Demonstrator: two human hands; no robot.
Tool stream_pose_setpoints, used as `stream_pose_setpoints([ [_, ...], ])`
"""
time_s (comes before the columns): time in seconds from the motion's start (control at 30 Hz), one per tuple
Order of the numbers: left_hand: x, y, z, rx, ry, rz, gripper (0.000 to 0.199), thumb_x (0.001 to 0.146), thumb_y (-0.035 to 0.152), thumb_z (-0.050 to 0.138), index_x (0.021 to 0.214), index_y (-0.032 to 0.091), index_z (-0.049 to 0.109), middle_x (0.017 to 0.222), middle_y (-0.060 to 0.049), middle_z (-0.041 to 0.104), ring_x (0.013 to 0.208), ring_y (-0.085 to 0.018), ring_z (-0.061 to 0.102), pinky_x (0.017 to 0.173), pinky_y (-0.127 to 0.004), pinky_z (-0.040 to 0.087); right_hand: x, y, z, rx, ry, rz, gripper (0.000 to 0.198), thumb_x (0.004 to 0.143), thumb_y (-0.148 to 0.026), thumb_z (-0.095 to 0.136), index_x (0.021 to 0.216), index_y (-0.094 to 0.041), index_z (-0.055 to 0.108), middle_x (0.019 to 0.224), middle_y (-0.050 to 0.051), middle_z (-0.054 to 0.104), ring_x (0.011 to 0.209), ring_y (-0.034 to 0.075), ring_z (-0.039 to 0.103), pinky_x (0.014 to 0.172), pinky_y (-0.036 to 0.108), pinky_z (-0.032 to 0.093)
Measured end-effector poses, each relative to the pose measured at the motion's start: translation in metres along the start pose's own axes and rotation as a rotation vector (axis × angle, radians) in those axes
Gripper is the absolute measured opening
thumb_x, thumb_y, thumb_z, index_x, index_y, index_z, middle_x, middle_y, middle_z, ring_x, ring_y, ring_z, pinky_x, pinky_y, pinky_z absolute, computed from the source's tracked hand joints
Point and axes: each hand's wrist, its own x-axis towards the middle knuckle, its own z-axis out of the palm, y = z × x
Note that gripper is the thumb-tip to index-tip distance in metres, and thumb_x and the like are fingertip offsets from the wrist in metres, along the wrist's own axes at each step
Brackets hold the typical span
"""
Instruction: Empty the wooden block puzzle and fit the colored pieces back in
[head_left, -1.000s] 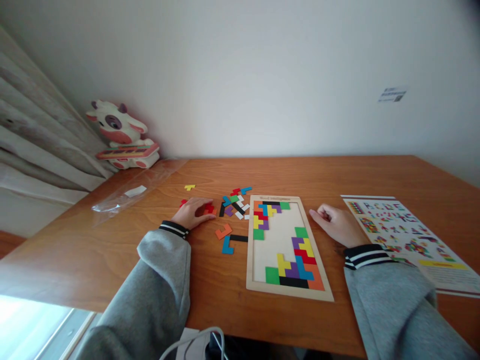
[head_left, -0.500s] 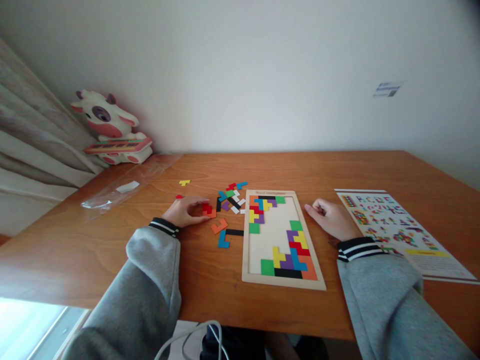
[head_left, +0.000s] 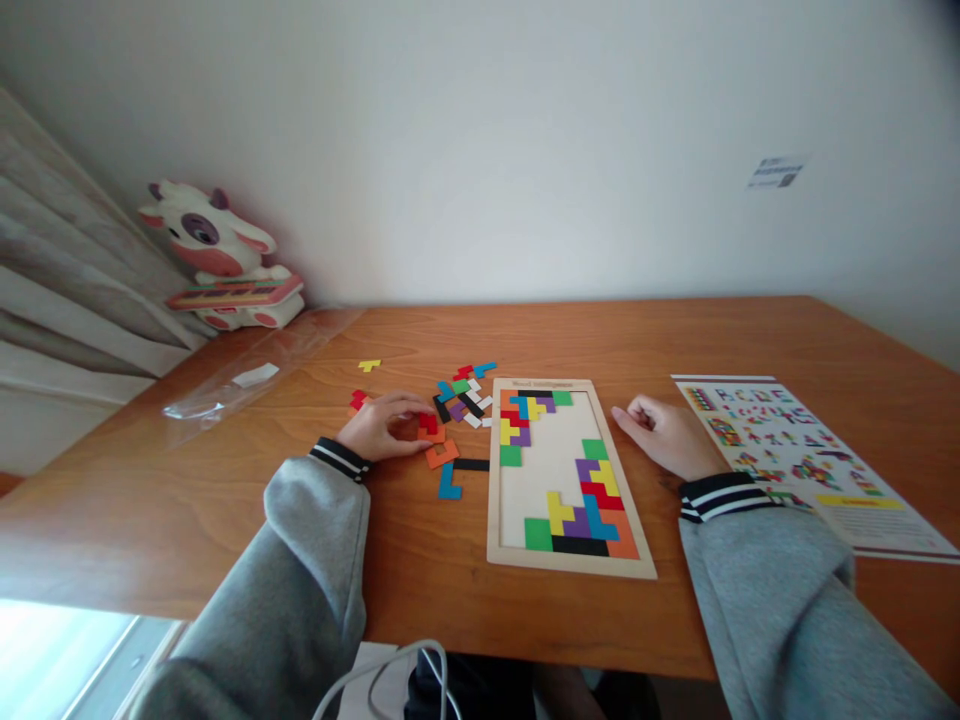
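My left hand [head_left: 386, 425] rests low over the table, thumb and fingers closed around the edges of a red puzzle piece [head_left: 427, 424] and an orange piece [head_left: 433, 436] under or against it. Just in front of them lies a second, C-shaped orange piece [head_left: 442, 455]. A blue piece [head_left: 448, 484] and a black bar [head_left: 472, 465] sit nearer me. Loose blocks, including a white one [head_left: 472, 421], are heaped beyond the hand. The wooden puzzle board [head_left: 571, 569] has coloured blocks along its left side and lower right. Right of it, my right hand [head_left: 664, 435] lies loosely curled, nothing visible inside.
A printed pattern sheet [head_left: 810, 460] lies at the right. A yellow piece [head_left: 370, 366] and another red piece [head_left: 358, 400] lie apart on the left. Further left are a clear plastic bag [head_left: 225, 405] and a cow toy keyboard [head_left: 225, 260]. A white cable [head_left: 390, 655] hangs at the front edge.
My left hand has moved to the right with the red and orange pieces, now against the C-shaped orange piece. Another red piece shows more behind it. My right hand stays put.
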Motion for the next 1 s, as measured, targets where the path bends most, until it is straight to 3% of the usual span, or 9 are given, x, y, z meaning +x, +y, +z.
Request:
stream_pose_setpoints([
  [0.3, -0.0006, -0.0024, 0.0006, 0.066, -0.044, 0.11, 0.025, 0.083, 0.042, 0.07, 0.095, 0.022, 0.076, 0.106, -0.008, 0.074, 0.095, -0.019, 0.072, 0.088, -0.031, 0.059, -0.0003, 0.0018, 0.0014, 0.001, 0.01, -0.018, 0.043, 0.088, -0.057, 0.047, 0.062, -0.023, 0.042, 0.054, -0.001, 0.051, 0.049, 0.014, 0.046, 0.052, 0.028, 0.03],
  [0.57, 0.0041, 0.0019, 0.001, 0.137, -0.038, 0.149, 0.025, 0.088, 0.042, 0.064, 0.096, 0.023, 0.077, 0.099, -0.006, 0.077, 0.088, -0.018, 0.074, 0.083, -0.028, 0.06, -0.0003, -0.002, -0.0009, 0.013, -0.001, -0.013, 0.04, 0.089, -0.053, 0.048, 0.063, -0.023, 0.043, 0.055, -0.001, 0.053, 0.05, 0.014, 0.048, 0.052, 0.028, 0.03],
  [1.0, 0.0048, 0.0042, 0.0021, 0.22, -0.039, 0.187, 0.023, 0.089, 0.027, 0.057, 0.102, 0.022, 0.075, 0.093, -0.005, 0.077, 0.078, -0.017, 0.073, 0.075, -0.024, 0.06, 0.0001, -0.001, 0.0008, 0.027, 0.008, 0.0, 0.039, 0.089, -0.052, 0.049, 0.064, -0.023, 0.044, 0.057, 0.0, 0.055, 0.052, 0.014, 0.048, 0.053, 0.028, 0.029],
])
